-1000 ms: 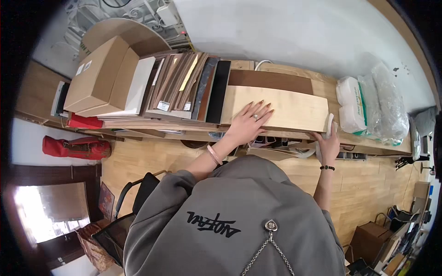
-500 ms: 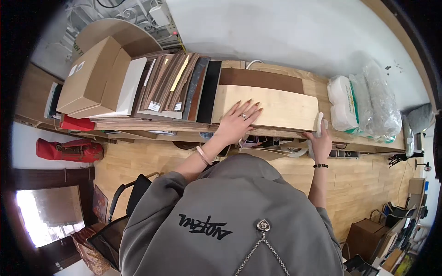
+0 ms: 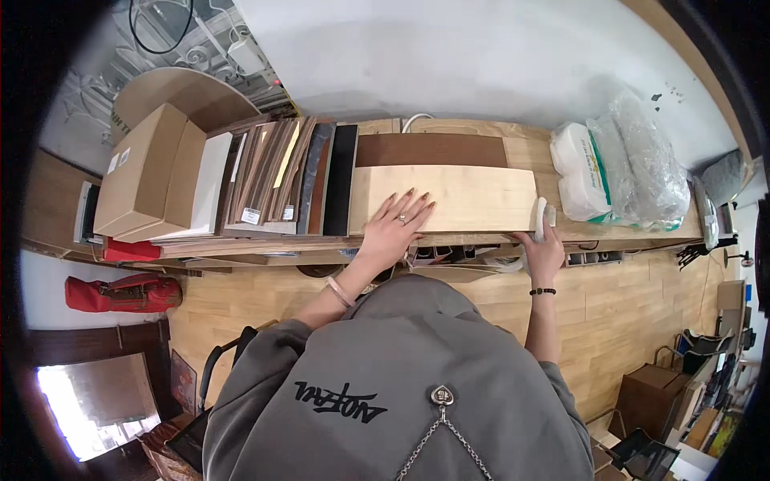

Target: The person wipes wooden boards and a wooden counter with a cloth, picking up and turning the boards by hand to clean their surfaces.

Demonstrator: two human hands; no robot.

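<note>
A pale wooden board [image 3: 457,188] lies flat on the long wooden surface, over a dark brown board [image 3: 433,150] that shows behind it. My left hand [image 3: 395,228] rests on the pale board near its left front edge, fingers spread, with a ring and a pink bangle. At the board's right end is my right hand [image 3: 543,252], its fingers closed around a folded white cloth [image 3: 541,215], which may be a wipe or tissue. The cloth touches or nearly touches the board's right edge; its lower part is hidden in the hand.
Upright sample panels [image 3: 265,172] and a cardboard box [image 3: 148,176] stand to the left. Wrapped paper rolls [image 3: 579,172] and clear plastic packaging [image 3: 642,164] sit at right. Below left are a red bag [image 3: 124,293] and a chair [image 3: 220,361].
The view has shifted, so the whole scene sits slightly further left and a little lower. Both hands keep nearly the same places on the pale board; the right still holds the cloth.
</note>
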